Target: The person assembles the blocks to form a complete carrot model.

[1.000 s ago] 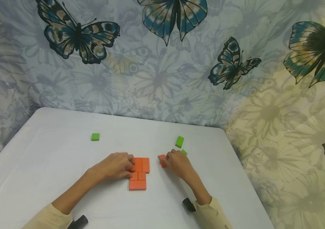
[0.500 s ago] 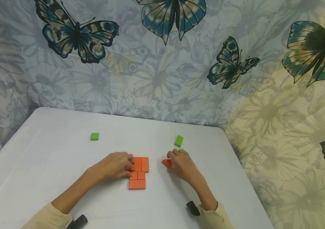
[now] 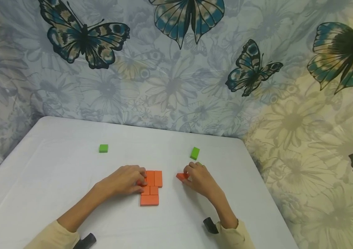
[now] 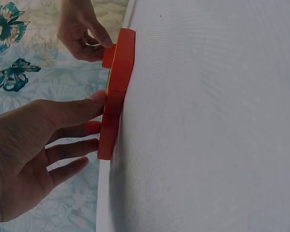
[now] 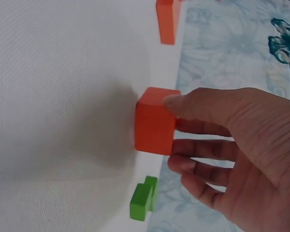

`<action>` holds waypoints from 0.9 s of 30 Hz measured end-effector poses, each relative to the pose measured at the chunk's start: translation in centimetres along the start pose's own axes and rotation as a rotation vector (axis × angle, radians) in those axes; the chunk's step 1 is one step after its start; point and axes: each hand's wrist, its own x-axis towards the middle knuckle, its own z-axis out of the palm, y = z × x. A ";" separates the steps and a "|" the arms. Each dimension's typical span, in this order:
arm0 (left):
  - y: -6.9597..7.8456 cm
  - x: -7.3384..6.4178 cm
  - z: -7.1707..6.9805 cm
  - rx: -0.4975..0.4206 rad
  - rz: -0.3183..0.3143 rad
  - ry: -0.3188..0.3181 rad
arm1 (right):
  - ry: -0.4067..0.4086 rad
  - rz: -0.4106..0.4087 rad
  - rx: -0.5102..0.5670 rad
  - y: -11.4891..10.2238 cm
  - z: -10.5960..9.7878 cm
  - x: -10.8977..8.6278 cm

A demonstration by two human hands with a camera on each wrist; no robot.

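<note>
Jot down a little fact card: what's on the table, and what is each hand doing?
Left hand: touches the grouped orange blocks
Right hand: holds one orange block, apart from that group
Left green block: lies alone
Far right green block: beyond the right hand
Near right green block: mostly hidden by that hand in the head view
Tabletop: white

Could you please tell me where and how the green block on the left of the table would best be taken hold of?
Probably by two opposite side faces, pinched between thumb and fingertips, coming from above. The green block lies flat on the white table, with nothing touching its visible sides. The left hand, at the orange blocks, seems best placed.
</note>
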 end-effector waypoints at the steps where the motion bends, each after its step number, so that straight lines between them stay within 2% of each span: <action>1: 0.0 0.0 0.0 -0.002 -0.002 0.000 | 0.001 -0.004 -0.007 0.0 0.0 0.0; 5: 0.1 0.1 0.0 -0.003 -0.006 -0.007 | 0.012 -0.028 -0.014 -0.4 -0.3 -0.2; 12: 0.3 0.1 -0.1 -0.006 -0.014 -0.007 | -0.026 -0.084 0.180 -2.9 -2.3 -0.9; 17: 0.3 0.2 -0.1 -0.003 -0.010 -0.005 | -0.087 -0.173 0.225 -5.4 -3.2 -1.1; 23: 0.3 0.2 0.0 0.002 -0.010 -0.004 | -0.199 -0.311 0.284 -8.1 -2.6 -1.2; 27: 0.2 0.1 0.1 -0.007 -0.018 -0.003 | -0.237 -0.362 0.254 -9.3 -1.4 -1.0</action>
